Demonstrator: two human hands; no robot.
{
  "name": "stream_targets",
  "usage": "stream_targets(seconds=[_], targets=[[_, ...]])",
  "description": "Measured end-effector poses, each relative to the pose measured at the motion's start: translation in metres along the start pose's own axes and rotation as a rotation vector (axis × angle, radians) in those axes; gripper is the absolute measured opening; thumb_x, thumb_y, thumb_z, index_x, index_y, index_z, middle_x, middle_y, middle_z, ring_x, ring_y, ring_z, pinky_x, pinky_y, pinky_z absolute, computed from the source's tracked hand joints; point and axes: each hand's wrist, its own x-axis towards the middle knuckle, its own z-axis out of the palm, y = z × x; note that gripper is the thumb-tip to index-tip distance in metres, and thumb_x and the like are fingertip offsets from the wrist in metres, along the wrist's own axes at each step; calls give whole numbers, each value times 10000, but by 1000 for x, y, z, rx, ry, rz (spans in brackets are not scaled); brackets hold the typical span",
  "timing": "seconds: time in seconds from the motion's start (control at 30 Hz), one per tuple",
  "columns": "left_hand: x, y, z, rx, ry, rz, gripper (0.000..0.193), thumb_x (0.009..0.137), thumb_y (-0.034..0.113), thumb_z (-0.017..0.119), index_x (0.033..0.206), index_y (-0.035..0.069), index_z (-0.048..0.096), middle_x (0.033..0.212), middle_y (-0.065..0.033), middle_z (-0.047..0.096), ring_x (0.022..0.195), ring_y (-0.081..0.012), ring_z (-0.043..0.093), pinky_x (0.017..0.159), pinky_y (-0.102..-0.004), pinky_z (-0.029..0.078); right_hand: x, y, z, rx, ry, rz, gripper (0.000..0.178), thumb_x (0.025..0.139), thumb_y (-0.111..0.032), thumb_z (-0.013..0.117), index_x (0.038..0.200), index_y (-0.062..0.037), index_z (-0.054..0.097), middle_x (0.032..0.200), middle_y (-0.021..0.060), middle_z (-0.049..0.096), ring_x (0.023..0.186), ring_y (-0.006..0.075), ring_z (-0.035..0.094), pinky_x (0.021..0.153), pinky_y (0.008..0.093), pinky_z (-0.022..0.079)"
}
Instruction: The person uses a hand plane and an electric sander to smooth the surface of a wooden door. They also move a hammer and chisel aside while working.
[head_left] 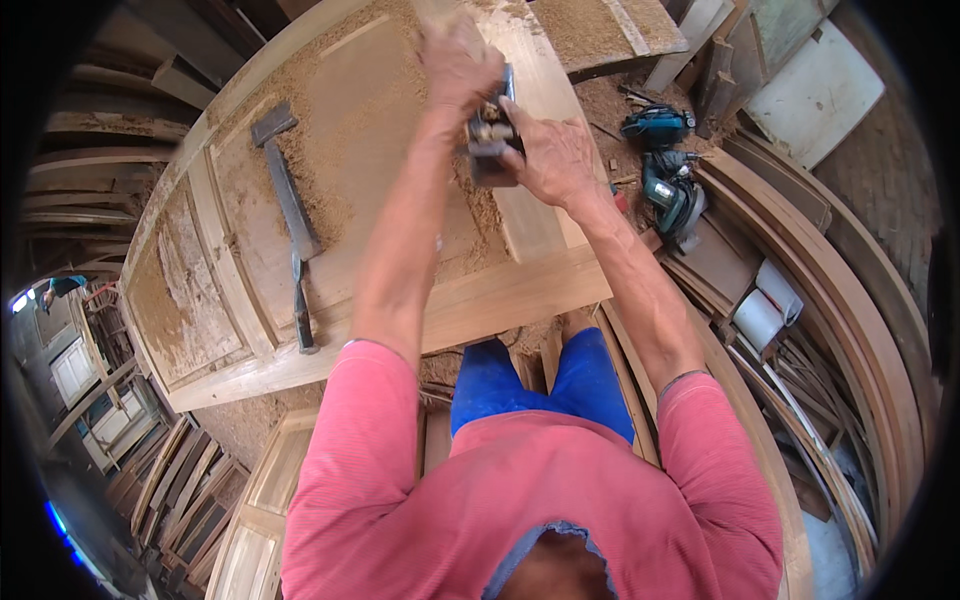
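Observation:
A dark hand plane [492, 160] with pale shavings in its mouth rests on a light timber rail [535, 215] of a large panelled wooden door [470, 300]. My left hand [458, 68], blurred by motion, is closed over the far end of the plane, its fingertips smeared. My right hand [555, 155] grips the near end from the right, thumb and fingers against the body. To the left of my arms, a long grey T-headed tool [287, 205] with a dark handle lies on the door among sawdust and shavings.
Teal power tools [658, 124], one a circular saw [675, 195], lie on the floor to the right. Curved timber lengths [820, 270] and a white roll [760, 318] stand nearby. Stacked boards [100, 185] line the left. Another panelled piece [262, 520] lies at the lower left.

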Motion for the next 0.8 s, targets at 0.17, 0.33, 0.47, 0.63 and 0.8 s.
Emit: stream_targets(seconds=[0.17, 0.33, 0.47, 0.63, 0.8], targets=[[-72, -15, -144, 34, 148, 77, 499, 919, 301, 716, 1358, 76, 643, 1614, -302, 367, 1462, -472, 395, 1218, -545, 306, -49, -58, 48, 112, 58, -270, 660, 826, -393, 808, 1436, -256, 599, 733, 84, 700, 692, 276, 713, 613, 449, 494], [-179, -60, -175, 250, -64, -146, 547, 882, 291, 751, 1383, 108, 626, 1606, -294, 381, 1497, -487, 345, 1229, -605, 271, -100, -150, 149, 213, -98, -417, 559, 853, -405, 749, 1369, -224, 634, 867, 87, 695, 824, 296, 671, 851, 521, 445], [-206, -34, -141, 87, -289, 41, 593, 847, 300, 755, 1361, 41, 613, 1567, -350, 389, 1480, -539, 335, 1241, -622, 242, -109, -182, 204, 334, -259, -493, 728, 978, -443, 605, 1597, -113, 411, 1375, 190, 609, 1291, 401, 519, 1125, 574, 323], [-229, 9, -61, -16, -620, 272, 800, 889, 386, 700, 1512, -45, 444, 1622, -337, 312, 1553, -500, 214, 1300, -552, 127, -118, -144, 168, 143, -616, -245, 778, 1013, -539, 548, 1623, -93, 365, 1649, 197, 387, 1506, 430, 337, 1252, 539, 220], [-229, 44, -22, -3, -913, 203, 760, 1005, 424, 541, 1597, -11, 346, 1699, -291, 200, 1602, -450, 105, 1310, -541, 83, -193, -33, 95, 83, -346, -36, 669, 925, -334, 698, 1498, -40, 516, 1490, 240, 526, 1397, 464, 433, 1188, 582, 292]])
